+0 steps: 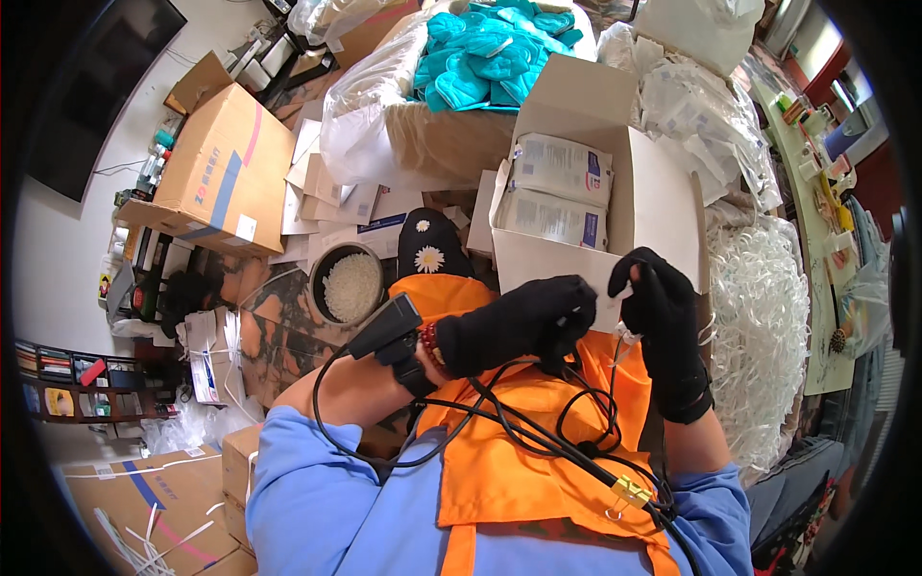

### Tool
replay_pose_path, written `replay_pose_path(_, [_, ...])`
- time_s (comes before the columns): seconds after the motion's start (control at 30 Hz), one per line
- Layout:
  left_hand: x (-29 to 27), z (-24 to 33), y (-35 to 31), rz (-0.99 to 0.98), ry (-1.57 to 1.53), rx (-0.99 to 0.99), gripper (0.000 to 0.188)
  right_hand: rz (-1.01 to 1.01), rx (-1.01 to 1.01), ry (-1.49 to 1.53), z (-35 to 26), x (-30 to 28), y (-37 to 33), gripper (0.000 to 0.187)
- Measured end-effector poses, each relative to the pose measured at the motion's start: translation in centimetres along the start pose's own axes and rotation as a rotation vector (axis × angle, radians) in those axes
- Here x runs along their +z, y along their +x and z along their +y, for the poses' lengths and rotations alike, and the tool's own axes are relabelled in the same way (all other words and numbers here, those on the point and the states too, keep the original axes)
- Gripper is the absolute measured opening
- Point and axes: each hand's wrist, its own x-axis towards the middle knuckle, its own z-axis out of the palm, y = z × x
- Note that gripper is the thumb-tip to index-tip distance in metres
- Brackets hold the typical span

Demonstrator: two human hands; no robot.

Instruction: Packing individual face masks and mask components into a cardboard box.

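Observation:
Both my hands wear black gloves and sit close together above my orange apron (519, 451), at the near side of an open white carton (665, 206). My left hand (533, 324) is closed with its fingers curled under. Opposite it, my right hand (661, 312) pinches thumb and forefinger together. A small whitish piece (607, 311) shows between the two hands; its kind and which fingers grip it are unclear. Inside the carton lie white printed packets (560, 173) in rows. Black cables (519, 432) hang from my left wrist across the apron, with a yellow clip (631, 492) on them.
A round tub (318, 288) of white granules stands left of my knee. Beyond it sits a lined box (451, 144) heaped with teal padded pieces (490, 62). A brown carton (235, 168) is at left. White stringy strips (759, 326) pile up at right, beside a long table (821, 288).

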Motion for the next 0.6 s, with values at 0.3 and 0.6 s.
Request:
replay_pose_path(0.3, [-0.1, -1.9, 2.1, 0.100, 0.284, 0.190, 0.028, 0.088, 0.067, 0.190, 0.0, 0.8, -0.1, 0.019])
replay_pose_path(0.6, [0.9, -1.3, 2.1, 0.111, 0.316, 0.304, 0.020, 0.097, -0.073, 0.020, 2.1, 0.9, 0.4, 0.021])
